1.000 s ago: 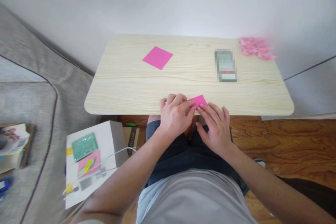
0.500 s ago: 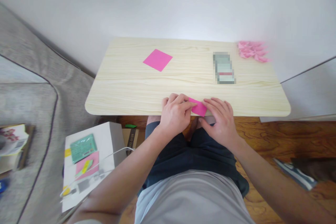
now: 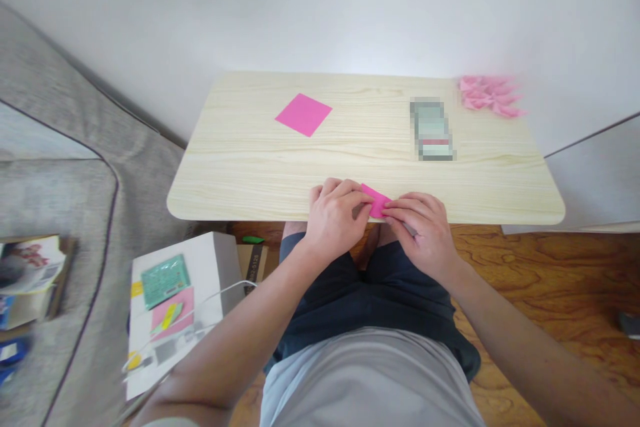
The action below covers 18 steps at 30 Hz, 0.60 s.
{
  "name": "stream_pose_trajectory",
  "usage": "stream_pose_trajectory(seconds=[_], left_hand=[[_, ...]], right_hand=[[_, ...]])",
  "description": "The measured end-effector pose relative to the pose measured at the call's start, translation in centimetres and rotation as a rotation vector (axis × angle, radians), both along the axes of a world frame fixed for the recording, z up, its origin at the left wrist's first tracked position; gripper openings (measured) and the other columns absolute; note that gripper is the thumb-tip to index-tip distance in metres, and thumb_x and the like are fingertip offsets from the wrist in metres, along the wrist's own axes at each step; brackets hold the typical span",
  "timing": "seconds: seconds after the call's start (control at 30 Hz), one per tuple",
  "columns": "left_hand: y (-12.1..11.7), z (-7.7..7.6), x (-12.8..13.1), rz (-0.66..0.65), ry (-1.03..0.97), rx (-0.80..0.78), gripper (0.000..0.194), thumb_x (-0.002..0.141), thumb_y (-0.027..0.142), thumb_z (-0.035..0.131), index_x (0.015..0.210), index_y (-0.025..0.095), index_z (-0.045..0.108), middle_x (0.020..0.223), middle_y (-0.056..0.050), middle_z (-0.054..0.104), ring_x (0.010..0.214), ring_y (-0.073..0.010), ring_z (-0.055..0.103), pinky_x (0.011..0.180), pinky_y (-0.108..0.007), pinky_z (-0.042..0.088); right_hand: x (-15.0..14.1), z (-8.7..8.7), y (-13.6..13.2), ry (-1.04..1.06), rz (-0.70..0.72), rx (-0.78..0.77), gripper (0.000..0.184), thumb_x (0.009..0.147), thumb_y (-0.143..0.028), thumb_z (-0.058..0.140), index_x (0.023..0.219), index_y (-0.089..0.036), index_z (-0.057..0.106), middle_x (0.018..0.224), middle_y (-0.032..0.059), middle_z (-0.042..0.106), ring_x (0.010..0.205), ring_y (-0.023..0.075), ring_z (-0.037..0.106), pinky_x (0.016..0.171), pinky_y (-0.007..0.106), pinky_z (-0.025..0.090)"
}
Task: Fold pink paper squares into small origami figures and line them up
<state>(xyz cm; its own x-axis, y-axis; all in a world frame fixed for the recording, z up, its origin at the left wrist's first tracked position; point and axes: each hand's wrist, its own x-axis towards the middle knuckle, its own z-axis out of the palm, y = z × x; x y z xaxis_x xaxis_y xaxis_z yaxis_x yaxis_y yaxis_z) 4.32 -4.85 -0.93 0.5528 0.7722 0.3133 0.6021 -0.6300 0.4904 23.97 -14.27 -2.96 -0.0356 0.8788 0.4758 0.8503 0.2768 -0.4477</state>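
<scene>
A small folded pink paper (image 3: 376, 199) lies at the near edge of the light wooden table (image 3: 250, 167). My left hand (image 3: 334, 220) presses its fingertips on the paper's left side, fingers curled together. From the right, my right hand (image 3: 423, 233) pinches the same paper, covering its right part. A flat pink paper square (image 3: 303, 114) lies apart at the table's far left.
A pile of folded pink pieces (image 3: 490, 95) sits at the far right corner, with a blurred rectangular object (image 3: 432, 129) beside it. A white box (image 3: 175, 300) with cards and a cable stands on the floor at left, next to a grey sofa (image 3: 55, 213).
The pink paper has been folded smaller, and my right hand has slid left over it. The view has shifted slightly.
</scene>
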Motion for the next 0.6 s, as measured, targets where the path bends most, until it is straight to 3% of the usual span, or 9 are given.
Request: stream_pose_trajectory(seconds=[0.2, 0.6], left_hand=[[0.0, 0.0, 0.0, 0.000, -0.009, 0.004, 0.012, 0.098, 0.035, 0.067, 0.098, 0.030, 0.078, 0.113, 0.000, 0.076, 0.112, -0.0241, 0.059, 0.099, -0.045, 0.041], [0.0, -0.1, -0.3, -0.015, -0.008, 0.029, 0.010, 0.097, 0.034, 0.069, 0.092, 0.030, 0.077, 0.114, 0.002, 0.076, 0.112, -0.0240, 0.059, 0.097, -0.046, 0.040]], right_hand=[[-0.4, 0.9, 1.3, 0.022, -0.046, -0.078, 0.006, 0.098, -0.029, 0.068, 0.100, -0.026, 0.073, 0.103, 0.0020, 0.076, 0.104, 0.0244, 0.063, 0.096, 0.046, 0.046], [-1.9, 1.1, 2.2, -0.007, -0.261, -0.124, 0.010, 0.096, -0.034, 0.072, 0.090, -0.026, 0.074, 0.089, 0.0023, 0.069, 0.097, 0.0250, 0.058, 0.090, 0.043, 0.039]])
